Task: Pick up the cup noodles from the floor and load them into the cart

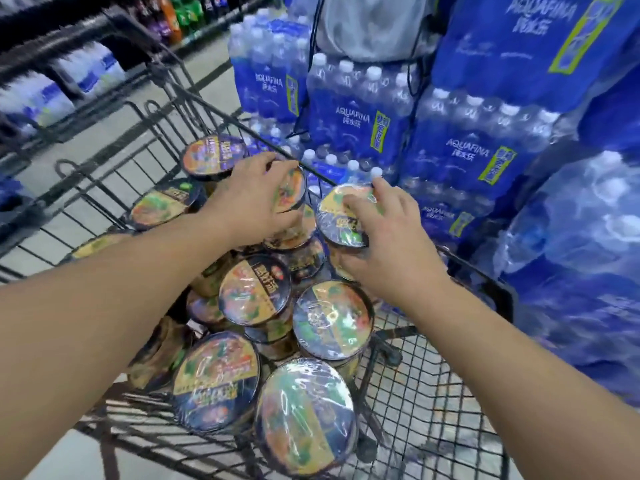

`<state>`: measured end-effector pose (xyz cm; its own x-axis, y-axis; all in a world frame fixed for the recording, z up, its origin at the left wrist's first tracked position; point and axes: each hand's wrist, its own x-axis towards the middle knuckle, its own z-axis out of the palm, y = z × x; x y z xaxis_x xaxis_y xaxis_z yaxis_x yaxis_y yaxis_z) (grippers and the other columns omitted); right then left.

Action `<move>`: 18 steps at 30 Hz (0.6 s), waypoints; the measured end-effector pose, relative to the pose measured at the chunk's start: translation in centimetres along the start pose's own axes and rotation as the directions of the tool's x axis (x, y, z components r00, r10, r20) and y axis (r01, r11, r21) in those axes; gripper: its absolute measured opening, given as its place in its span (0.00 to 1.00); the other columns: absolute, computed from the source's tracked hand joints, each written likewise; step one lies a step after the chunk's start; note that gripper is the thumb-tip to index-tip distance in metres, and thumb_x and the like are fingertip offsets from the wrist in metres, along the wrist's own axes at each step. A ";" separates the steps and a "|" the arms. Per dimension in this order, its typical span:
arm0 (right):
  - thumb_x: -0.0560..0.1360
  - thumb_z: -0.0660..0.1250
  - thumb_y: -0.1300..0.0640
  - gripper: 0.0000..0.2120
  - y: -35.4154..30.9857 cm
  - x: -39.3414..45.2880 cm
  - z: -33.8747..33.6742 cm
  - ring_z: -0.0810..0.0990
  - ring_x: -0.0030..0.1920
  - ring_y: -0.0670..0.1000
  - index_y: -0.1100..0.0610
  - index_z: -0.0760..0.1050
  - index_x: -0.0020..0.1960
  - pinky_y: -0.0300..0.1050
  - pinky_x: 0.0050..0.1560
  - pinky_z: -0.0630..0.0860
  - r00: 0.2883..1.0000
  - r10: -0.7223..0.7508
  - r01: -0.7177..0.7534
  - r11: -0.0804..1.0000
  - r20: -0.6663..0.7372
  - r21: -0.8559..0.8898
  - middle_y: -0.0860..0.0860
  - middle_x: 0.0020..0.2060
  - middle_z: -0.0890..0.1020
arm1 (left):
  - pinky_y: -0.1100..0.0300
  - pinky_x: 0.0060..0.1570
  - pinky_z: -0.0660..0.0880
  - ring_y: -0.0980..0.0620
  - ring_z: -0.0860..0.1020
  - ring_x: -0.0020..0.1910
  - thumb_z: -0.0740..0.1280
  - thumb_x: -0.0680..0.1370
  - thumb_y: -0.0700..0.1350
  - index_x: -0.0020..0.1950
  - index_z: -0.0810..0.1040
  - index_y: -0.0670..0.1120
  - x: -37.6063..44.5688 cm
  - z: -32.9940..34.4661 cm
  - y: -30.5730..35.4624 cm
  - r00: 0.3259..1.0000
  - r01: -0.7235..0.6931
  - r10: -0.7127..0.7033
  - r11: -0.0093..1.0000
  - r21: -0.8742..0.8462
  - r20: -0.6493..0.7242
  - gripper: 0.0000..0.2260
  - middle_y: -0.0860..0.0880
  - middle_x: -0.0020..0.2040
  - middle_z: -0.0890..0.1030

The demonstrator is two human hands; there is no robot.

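Your left hand (256, 199) grips one cup (289, 190) and your right hand (388, 237) clasps another cup (341, 220), both over the cart (433, 393) at frame centre, above the pile. You're placing; next, find stable gaps and release.

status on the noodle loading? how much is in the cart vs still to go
Done: many cup noodles already sit piled in the cart, such as the wrapped cup nearest the camera.
In hand: the left hand grips one cup and the right hand grips another cup, both over the pile.
Left: both cups still need releasing. The floor stock is not in view, so the remaining count cannot be told.
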<state>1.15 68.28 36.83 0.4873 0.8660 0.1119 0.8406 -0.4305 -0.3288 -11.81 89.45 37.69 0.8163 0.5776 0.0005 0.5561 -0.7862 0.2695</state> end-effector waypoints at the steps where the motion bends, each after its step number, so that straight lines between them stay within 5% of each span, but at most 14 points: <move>1: 0.71 0.75 0.38 0.40 0.0 -0.2 -0.2 0.55 0.80 0.66 0.45 0.64 0.78 0.64 0.76 0.65 1.000 0.002 -0.002 1.000 0.010 -0.011 0.57 0.84 0.55 | 0.43 0.76 0.61 0.39 0.58 0.79 0.70 0.75 0.65 0.83 0.58 0.56 0.1 0.3 -0.1 1.000 0.001 -0.002 1.000 0.011 0.012 0.40 0.42 0.81 0.60; 6: 0.70 0.77 0.38 0.45 1.6 -3.8 -3.3 0.52 0.82 0.62 0.42 0.60 0.81 0.63 0.78 0.63 0.999 0.022 -0.020 0.997 -0.032 0.070 0.52 0.84 0.52 | 0.41 0.76 0.61 0.37 0.60 0.79 0.62 0.67 0.64 0.82 0.62 0.55 -0.6 -1.1 2.9 0.997 0.075 -0.076 0.996 -0.052 -0.024 0.42 0.40 0.81 0.60; 11: 0.73 0.72 0.35 0.39 8.7 -12.7 -7.4 0.59 0.80 0.58 0.46 0.65 0.80 0.60 0.78 0.64 0.961 0.202 -0.172 0.971 -0.187 0.166 0.52 0.81 0.61 | 0.51 0.74 0.61 0.42 0.68 0.74 0.61 0.74 0.57 0.74 0.74 0.47 -3.1 -2.6 12.7 0.956 -0.183 0.127 0.963 -0.198 -0.265 0.29 0.40 0.72 0.72; 18: 0.75 0.61 0.30 0.36 21.7 -34.4 -11.8 0.62 0.79 0.58 0.46 0.68 0.79 0.61 0.76 0.65 0.796 0.551 -0.532 0.835 -0.250 0.144 0.52 0.79 0.64 | 0.36 0.76 0.60 0.43 0.61 0.80 0.57 0.77 0.69 0.78 0.70 0.55 -13.5 8.4 38.6 0.841 -0.531 0.539 0.837 -0.134 0.034 0.32 0.47 0.78 0.68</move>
<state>5.45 26.15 36.93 0.9101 0.3891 0.1425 0.4083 -0.7830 -0.4693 -0.02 49.47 40.01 0.9922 0.0543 0.1127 0.0109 -0.9350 0.3545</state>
